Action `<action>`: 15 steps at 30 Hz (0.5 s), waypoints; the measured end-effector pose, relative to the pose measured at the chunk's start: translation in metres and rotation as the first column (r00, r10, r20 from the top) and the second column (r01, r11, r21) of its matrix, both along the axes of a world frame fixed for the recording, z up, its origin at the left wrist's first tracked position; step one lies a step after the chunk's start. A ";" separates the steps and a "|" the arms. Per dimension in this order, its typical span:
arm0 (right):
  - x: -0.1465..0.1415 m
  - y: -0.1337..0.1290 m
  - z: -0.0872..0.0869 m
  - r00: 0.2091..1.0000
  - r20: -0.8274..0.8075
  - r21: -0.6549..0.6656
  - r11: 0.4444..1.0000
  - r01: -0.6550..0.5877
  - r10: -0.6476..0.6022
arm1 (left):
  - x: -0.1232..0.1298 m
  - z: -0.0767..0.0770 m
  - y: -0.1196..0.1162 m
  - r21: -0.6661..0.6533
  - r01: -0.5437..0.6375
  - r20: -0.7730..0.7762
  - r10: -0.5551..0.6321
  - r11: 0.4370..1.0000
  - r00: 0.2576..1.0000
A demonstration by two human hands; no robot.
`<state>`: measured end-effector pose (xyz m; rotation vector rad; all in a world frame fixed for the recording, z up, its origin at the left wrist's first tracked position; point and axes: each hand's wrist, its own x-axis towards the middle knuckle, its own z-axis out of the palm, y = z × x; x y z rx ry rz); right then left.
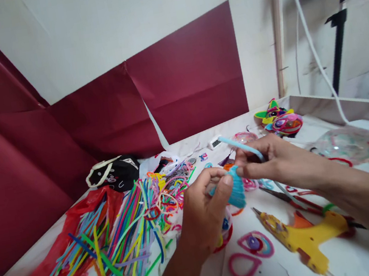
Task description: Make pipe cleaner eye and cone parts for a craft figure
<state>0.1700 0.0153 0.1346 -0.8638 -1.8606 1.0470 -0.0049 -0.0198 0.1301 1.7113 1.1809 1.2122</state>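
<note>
My left hand (209, 204) pinches a blue piece of closely wound pipe cleaner (236, 190) between thumb and fingers, above the middle of the table. My right hand (261, 158) is closed at the upper edge of that piece, and a light blue pipe cleaner (241, 144) sticks up and to the left from its fingers. Whether this strand joins the blue piece is hidden by the fingertips. Partly covered by my left hand, a clear round container with a red rim (226, 234) sits below.
A yellow glue gun (305, 235) lies at right, near pink pipe-cleaner shapes (246, 263). Many loose pipe cleaners (127, 240) and a red plastic bag (48, 271) spread at left. Behind are a black pouch (113, 175), a small white digital display (214, 143) and a clear bowl (350, 144).
</note>
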 end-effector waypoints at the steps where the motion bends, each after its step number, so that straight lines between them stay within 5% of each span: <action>1: 0.002 0.001 0.002 1.000 -0.006 0.016 1.000 0.022 -0.022 | -0.001 0.001 0.001 -0.034 0.023 0.027 -0.023 0.999 0.999; 5: 0.006 0.004 0.005 0.999 -0.033 0.041 0.998 0.044 -0.043 | 0.000 0.001 0.002 -0.137 0.040 0.082 -0.029 0.990 0.996; 15: 0.007 0.008 0.006 0.995 -0.042 0.016 0.996 0.090 -0.090 | 0.003 0.000 0.006 -0.160 -0.022 0.242 0.061 0.987 0.968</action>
